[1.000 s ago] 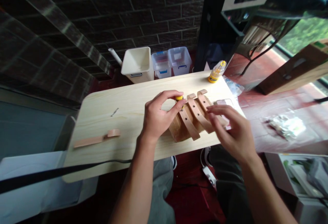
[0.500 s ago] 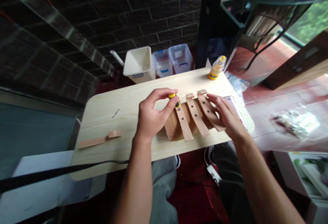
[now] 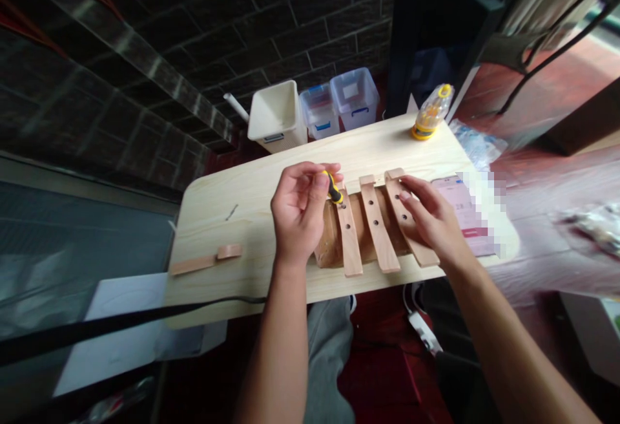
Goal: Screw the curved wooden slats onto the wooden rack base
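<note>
My left hand [image 3: 301,207] grips a short yellow and black screwdriver [image 3: 332,187], its tip down at the upper hole of the leftmost wooden strip [image 3: 351,243]. That strip, a middle strip [image 3: 380,236] and a right strip [image 3: 420,249] lie across a brown wooden piece [image 3: 329,236]. Each strip has a curled upper end and dark holes. My right hand [image 3: 431,217] rests on the right strip, thumb and fingers apart and holding no tool. Another curled strip [image 3: 196,264] lies apart at the table's left.
On the pale table [image 3: 271,198] stand a clear and yellow bottle-shaped case [image 3: 433,114] and a phone [image 3: 465,211]. A small dark rod [image 3: 231,212] lies at left. Bins [image 3: 275,114] stand behind; a black strap [image 3: 121,317] crosses the front left.
The view has shifted, so the table appears farther right. The screwdriver now leans more, with its handle toward the upper left, and my left fingers have changed position around it.
</note>
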A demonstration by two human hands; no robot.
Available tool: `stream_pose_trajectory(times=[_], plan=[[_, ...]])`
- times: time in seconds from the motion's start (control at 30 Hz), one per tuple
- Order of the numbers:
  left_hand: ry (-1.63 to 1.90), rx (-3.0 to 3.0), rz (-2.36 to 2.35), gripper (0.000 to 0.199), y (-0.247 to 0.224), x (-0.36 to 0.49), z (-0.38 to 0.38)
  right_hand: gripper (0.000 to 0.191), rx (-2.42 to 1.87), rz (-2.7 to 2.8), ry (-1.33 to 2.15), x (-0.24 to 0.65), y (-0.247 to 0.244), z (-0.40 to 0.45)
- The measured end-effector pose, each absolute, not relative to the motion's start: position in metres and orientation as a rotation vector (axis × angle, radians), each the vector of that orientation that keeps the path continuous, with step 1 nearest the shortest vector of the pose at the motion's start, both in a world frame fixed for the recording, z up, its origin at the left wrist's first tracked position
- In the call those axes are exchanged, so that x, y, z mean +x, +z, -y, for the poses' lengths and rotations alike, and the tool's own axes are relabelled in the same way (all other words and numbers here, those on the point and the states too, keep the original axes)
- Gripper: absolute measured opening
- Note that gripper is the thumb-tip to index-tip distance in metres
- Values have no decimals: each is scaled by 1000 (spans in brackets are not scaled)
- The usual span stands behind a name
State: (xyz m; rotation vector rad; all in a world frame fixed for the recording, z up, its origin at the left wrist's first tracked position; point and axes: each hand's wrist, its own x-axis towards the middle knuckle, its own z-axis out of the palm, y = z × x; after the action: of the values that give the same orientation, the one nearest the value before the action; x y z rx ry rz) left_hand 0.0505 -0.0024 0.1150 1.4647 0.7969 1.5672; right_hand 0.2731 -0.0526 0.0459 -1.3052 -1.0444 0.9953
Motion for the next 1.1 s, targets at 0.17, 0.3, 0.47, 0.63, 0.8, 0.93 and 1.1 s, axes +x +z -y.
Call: stream_pose_trajectory(times=[0.17,0.3,0.47,0.63,0.8,0.93,1.1], plan=[[1575,1589,-912,21,124,45,-5,41,-1316,1022,1011,273,49,51],[1500,1695,-985,24,135,46,3,39,-1335,1016,993,272,49,51],[1528,1708,-1088,19,139,47,16,39,-1365,1019,963,270,49,56],[1531,1669,-1055,17,134,41,15,37,-1366,1013,963,268,51,57],[1566,1505,-949,18,125,53,13,36,-1358,1003,954,266,52,56],[1596,1396,-878,17,121,62,14,36,-1362,1003,953,266,53,57],[1581,1458,-956,22,123,63,16,36,-1362,1010,961,266,53,58]])
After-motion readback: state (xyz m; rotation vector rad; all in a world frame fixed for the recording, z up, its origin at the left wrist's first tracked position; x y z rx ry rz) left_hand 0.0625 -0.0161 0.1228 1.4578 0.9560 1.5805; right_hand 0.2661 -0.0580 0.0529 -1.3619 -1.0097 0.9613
